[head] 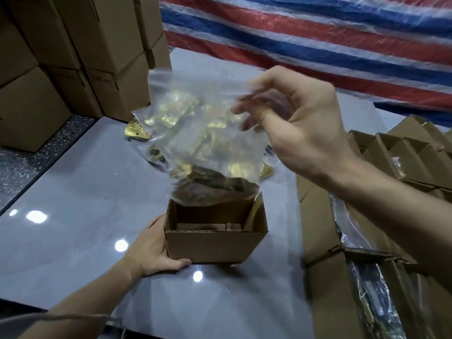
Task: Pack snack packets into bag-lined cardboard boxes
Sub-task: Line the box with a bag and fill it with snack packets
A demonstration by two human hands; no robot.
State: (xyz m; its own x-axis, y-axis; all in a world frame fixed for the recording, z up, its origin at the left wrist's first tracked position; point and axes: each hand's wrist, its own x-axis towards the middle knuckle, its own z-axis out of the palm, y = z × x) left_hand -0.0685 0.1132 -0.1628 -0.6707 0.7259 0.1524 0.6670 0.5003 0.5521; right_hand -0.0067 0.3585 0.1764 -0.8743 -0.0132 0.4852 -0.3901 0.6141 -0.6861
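Nearest, the left hand (156,248) holds the small cardboard box (215,243) by its left wall, thumb along the near bottom edge. I judge this is to keep the light box from sliding on the glossy desk (73,204) while the liner goes in. The box stands upright with its mouth open, and only its folded bottom flaps show inside.

Directly above it, the right hand (300,126) pinches the top of a clear plastic bag (208,133) between thumb and fingertips, though the fingers are blurred. The bag hangs straight down with its bottom edge just at the box's mouth, held high so that it can drop in squarely. Something dark shows at its foot; whether that is contents or the box seen through the film, I cannot tell. The step in hand looks like lining the box, with no packets in it yet.

Behind the bag, the gold snack packets (137,134) lie heaped on the desk, well apart from the box and within reach for filling.

By count there are two hands, one box being worked and one bag. The packets are too many and too hidden to number. To the right stands a row of open boxes (403,148), several in all, and at far left are stacked closed cartons (73,57), at least five. A striped tarp (318,45) hangs at the back.
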